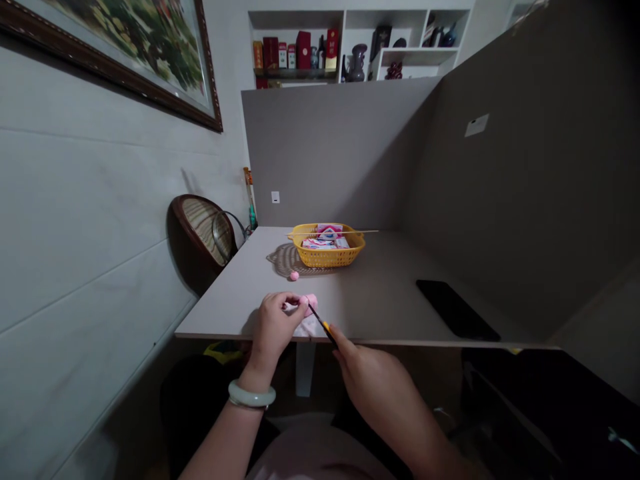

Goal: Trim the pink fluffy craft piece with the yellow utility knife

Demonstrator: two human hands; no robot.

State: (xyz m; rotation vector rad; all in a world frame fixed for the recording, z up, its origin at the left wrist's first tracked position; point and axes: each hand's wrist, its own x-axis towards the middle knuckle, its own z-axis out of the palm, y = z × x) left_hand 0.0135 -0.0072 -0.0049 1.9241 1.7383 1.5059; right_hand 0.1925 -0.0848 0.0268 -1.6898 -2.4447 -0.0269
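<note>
My left hand (274,327) pinches a soft pink lump (311,303), probably clay, above a crumpled white tissue or cloth (306,327) at the table's near edge. My right hand (360,365) grips a thin black tool with a yellow band (323,322), its tip at the pink lump. A small pink ball (295,275) lies farther out on the grey table (385,300). A pale jade bangle (251,394) circles my left wrist.
A yellow plastic basket (327,260) holds pink-and-white packets, with a wooden skewer (367,231) across it. It stands on a woven mat (283,261). A black phone (455,309) lies at right. Grey partitions (325,153) bound the table's far side and right; a wall runs along its left.
</note>
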